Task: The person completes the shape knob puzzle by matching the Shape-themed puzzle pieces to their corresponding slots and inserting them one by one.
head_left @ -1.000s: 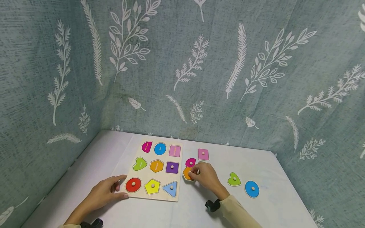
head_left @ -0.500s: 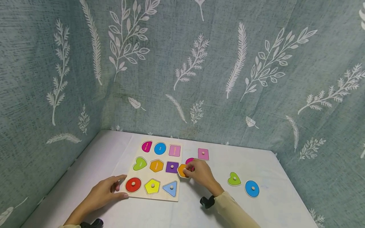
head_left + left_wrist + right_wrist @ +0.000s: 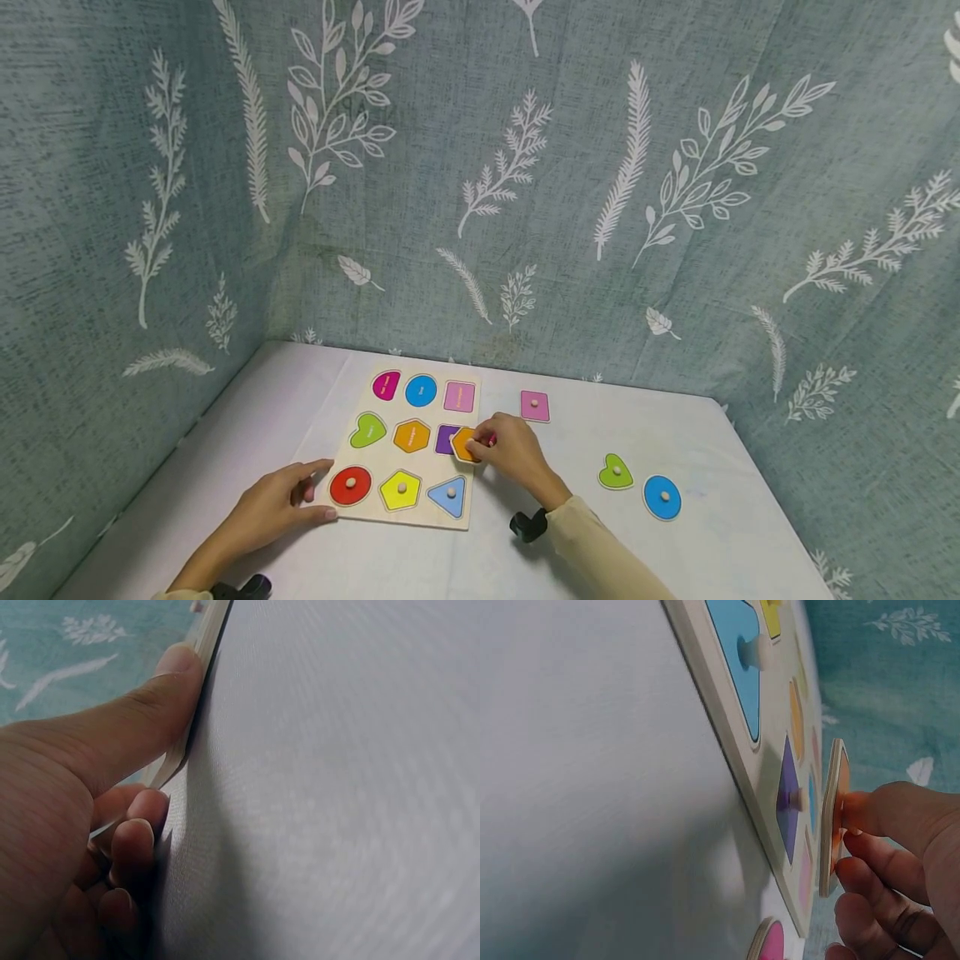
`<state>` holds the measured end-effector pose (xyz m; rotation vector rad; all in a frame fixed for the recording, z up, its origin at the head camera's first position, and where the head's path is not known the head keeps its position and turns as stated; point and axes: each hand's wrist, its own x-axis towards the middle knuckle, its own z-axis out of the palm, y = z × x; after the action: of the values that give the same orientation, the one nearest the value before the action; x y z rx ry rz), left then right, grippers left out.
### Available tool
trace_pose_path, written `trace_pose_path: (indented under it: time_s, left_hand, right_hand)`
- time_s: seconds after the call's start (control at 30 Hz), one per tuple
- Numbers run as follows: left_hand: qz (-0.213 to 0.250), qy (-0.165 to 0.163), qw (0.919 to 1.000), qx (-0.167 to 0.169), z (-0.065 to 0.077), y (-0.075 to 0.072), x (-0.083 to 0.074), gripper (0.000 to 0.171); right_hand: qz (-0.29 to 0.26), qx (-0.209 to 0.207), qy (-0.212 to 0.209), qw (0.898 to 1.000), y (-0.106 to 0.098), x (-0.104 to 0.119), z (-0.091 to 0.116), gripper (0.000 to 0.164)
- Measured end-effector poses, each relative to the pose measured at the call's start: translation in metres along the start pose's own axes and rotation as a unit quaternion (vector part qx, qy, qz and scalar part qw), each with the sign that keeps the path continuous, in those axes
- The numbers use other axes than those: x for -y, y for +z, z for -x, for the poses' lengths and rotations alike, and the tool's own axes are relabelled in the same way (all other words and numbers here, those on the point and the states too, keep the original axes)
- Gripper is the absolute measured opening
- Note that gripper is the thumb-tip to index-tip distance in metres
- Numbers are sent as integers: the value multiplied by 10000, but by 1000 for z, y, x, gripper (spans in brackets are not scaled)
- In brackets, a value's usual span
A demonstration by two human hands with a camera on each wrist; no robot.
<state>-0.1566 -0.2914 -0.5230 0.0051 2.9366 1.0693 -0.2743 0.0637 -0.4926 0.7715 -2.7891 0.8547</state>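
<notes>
A wooden peg puzzle board [image 3: 429, 522] lies on the table with shaped recesses. My left hand [image 3: 273, 504] holds its near left corner, the thumb [image 3: 176, 675] against the near edge and the index finger at the left edge. My right hand [image 3: 517, 454] pinches an orange hexagon puzzle piece [image 3: 462, 445] by its knob. The piece is tilted and raised above the board's right side, partly covering the purple square piece [image 3: 787, 799]. The matching orange hexagon recess [image 3: 412, 436] lies to its left. A magenta piece [image 3: 772, 942] is mostly hidden behind my right hand in the head view.
Red circle [image 3: 350, 485], yellow pentagon [image 3: 400, 490] and blue triangle [image 3: 448, 497] pieces sit in the board's near row. On the table at right lie a pink square piece [image 3: 535, 406], a green heart piece [image 3: 616, 472] and a blue circle piece [image 3: 662, 497]. Patterned cloth [image 3: 465, 167] hangs behind.
My right hand has lifted the orange hexagon piece from the table and carried it left over the board's right edge. The left hand has stayed at the corner.
</notes>
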Motion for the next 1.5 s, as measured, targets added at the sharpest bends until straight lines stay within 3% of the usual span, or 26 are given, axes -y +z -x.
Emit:
trace_pose_path:
  time_s: [0.3,0.6,1.1,1.5]
  left_hand:
    - [-20,13,10000,-10,0,0,0,88]
    - [-47,11,10000,-12,0,-1,1,88]
    - [-33,24,10000,-43,1,0,3,88]
    - [-68,34,10000,-49,0,1,3,88]
  right_hand:
    - [-31,147,136,9998,9,10,-8,15]
    - [41,-50,37,10000,20,20,-19,17]
    - [39,19,-20,10000,40,39,-33,19]
    - [-86,55,223,9997,57,47,-43,21]
